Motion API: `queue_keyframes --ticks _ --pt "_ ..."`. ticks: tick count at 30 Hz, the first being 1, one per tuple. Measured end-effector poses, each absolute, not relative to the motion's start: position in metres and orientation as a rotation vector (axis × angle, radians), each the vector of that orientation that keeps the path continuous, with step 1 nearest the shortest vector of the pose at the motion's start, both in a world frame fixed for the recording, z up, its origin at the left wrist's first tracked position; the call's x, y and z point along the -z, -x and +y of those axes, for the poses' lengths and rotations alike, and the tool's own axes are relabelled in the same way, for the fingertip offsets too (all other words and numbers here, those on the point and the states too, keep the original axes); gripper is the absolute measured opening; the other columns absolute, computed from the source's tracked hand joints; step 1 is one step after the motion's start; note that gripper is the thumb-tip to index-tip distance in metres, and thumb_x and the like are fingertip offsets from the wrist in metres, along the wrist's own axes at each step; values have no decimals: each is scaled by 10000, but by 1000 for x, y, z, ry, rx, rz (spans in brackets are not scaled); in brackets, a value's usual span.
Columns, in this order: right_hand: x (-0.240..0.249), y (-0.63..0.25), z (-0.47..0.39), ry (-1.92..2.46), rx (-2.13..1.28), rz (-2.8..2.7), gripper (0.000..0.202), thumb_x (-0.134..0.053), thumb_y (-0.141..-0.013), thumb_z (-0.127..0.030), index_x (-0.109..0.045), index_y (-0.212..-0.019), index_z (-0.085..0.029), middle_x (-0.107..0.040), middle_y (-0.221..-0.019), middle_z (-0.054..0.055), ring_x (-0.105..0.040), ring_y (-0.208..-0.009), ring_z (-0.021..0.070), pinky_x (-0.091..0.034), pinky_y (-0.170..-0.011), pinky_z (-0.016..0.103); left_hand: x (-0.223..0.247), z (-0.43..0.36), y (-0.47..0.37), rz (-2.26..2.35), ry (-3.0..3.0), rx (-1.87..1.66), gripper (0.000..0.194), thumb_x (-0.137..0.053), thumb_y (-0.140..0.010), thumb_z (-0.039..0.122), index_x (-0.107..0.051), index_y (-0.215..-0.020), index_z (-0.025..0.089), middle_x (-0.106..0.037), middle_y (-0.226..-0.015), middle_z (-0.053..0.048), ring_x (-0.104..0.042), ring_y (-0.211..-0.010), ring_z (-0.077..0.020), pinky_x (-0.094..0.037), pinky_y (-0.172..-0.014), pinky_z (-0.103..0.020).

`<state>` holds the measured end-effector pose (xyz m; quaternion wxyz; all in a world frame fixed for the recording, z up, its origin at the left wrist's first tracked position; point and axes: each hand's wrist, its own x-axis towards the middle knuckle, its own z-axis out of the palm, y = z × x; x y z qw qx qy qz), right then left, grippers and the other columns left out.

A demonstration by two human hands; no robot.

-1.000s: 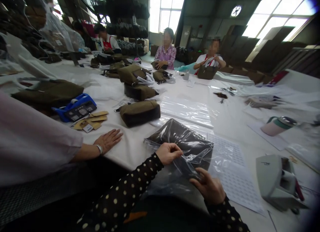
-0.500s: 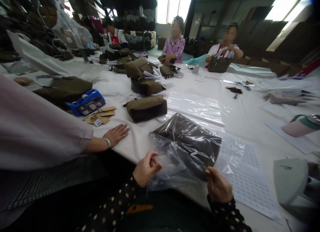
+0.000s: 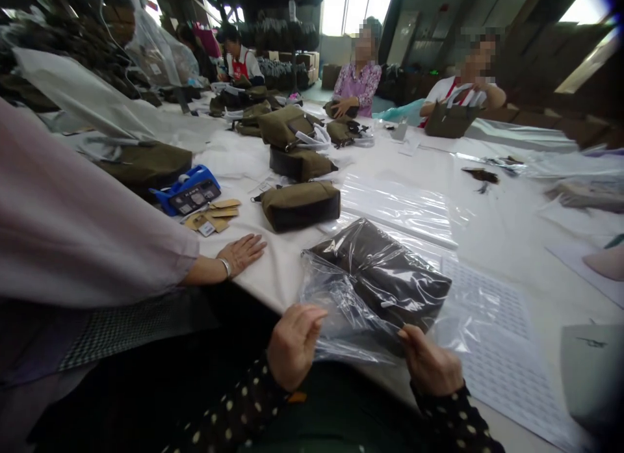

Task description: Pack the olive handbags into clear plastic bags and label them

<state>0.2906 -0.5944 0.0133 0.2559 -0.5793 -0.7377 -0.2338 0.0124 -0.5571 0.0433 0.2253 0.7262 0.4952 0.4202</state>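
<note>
Head view: pinching the near edge of a clear plastic bag (image 3: pixel 336 303) between the thumb and fingers of the right hand (image 3: pixel 433 362). Holding the left hand (image 3: pixel 295 349) bent, with fingers curled by the bag's near left side; cannot tell if gripping any plastic there. Looking down at a dark brown bag (image 3: pixel 390 271) inside the clear plastic, lying on the white worktop (image 3: pixel 502 232) just past both hands. Seeing a printed paper sheet (image 3: pixel 521 375) on the right, partly under the plastic. Spotting a co-worker's hand (image 3: pixel 244 255) flat on the worktop at left, near some tan tags (image 3: pixel 214 219) and a blue tape dispenser (image 3: pixel 190 190). Finding an olive and black pouch (image 3: pixel 299 206) just beyond the plastic, with stacked olive bags (image 3: pixel 287 128) farther back.
</note>
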Motion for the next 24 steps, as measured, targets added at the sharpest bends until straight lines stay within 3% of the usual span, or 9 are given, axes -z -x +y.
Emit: queue_keyframes --ticks 3,6,9,12,15,17,20,24 --pt "-11 -292 -595 1533 626 -1980 220 -522 -864 -308 -667 -810 -152 -588 -534 -10 -467 -390 69 -338 -468 221 -52 -526 -47 1318 -2028 -1082 364 -500 -837 344 -528 -1148 157 -580 -1096 -119 -509 -1043 -232 -393 -929 -395" --pt "-11 -294 -596 1466 603 -1991 203 -522 -866 -292 -661 -816 -152 -614 -567 0 -505 -417 71 -368 -473 201 -45 -492 -63 1315 -1956 -841 294 -629 -736 362 -626 -948 158 -607 -998 -99 -520 -986 -251 -397 -901 -420" --pt "-12 -295 -597 1457 533 -1994 180 -515 -869 -263 -654 -830 -156 -636 -612 15 -537 -452 75 -398 -486 189 -37 -474 -65 1217 -1861 -738 132 -588 -763 292 -619 -757 164 -631 -836 -46 -554 -829 -190 -433 -811 -354" --pt "-11 -296 -597 1401 464 -2003 130 -536 -847 -223 -641 -853 -147 -639 -624 18 -556 -479 78 -420 -498 182 -33 -468 -62 1164 -1771 -725 176 -561 -776 284 -594 -887 152 -629 -779 -17 -548 -666 -127 -453 -660 -261" --pt "-12 -296 -598 1347 418 -2004 108 -549 -829 -198 -630 -866 -136 -640 -638 14 -569 -504 80 -431 -522 179 -38 -466 -61 1119 -1810 -662 138 -579 -751 262 -618 -831 156 -603 -696 3 -533 -612 -119 -437 -609 -241" --pt "-15 -294 -599 1444 365 -1960 140 -524 -850 -241 -618 -862 -137 -621 -625 5 -553 -493 81 -415 -515 192 -45 -465 -61 1143 -1855 -678 104 -553 -766 236 -620 -737 163 -592 -707 -10 -537 -680 -144 -431 -678 -274" --pt "-23 -293 -599 1728 275 -1818 289 -458 -874 -410 -579 -843 -149 -591 -654 13 -526 -507 97 -395 -519 221 -51 -463 -64 1222 -1984 -798 119 -516 -802 221 -611 -744 179 -597 -794 -30 -520 -806 -176 -401 -791 -323" --pt "-26 -295 -597 1900 150 -1773 416 -390 -869 -518 -523 -656 -185 -538 -597 9 -519 -563 127 -389 -583 248 -37 -448 -76 1330 -2122 -870 101 -567 -797 255 -614 -732 195 -622 -752 -19 -520 -776 -183 -414 -778 -341"
